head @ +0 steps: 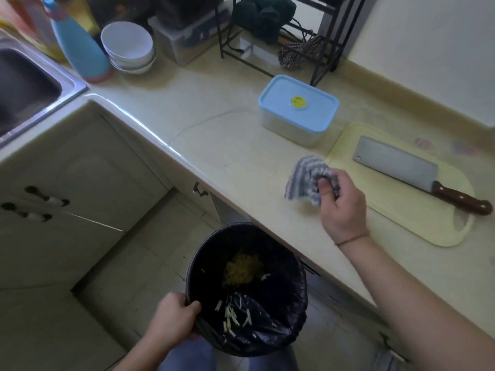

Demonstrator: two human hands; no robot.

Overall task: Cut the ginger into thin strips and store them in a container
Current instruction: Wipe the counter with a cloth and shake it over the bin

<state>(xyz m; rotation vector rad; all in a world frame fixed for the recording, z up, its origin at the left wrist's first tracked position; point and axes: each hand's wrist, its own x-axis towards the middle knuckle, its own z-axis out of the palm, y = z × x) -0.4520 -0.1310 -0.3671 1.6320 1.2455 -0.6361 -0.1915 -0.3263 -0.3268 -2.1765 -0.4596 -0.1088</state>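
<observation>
left hand (175,321): grips the near rim of the bin (300,266), held below the tabletop edge
bin: lined with a dark bag, pale ginger strips (231,317) and yellowish scraps inside
right hand (341,207): fingers curled round a striped cloth (308,178) over the tabletop (214,124)
container (297,111): blue lid on, standing beyond the cloth
cutting board (417,218): pale yellow, right of the cloth
cleaver (396,163): lying flat on the board, brown handle to the right
far end: stacked white bowls (127,45), blue bottle (80,46), sink (24,84) at left
</observation>
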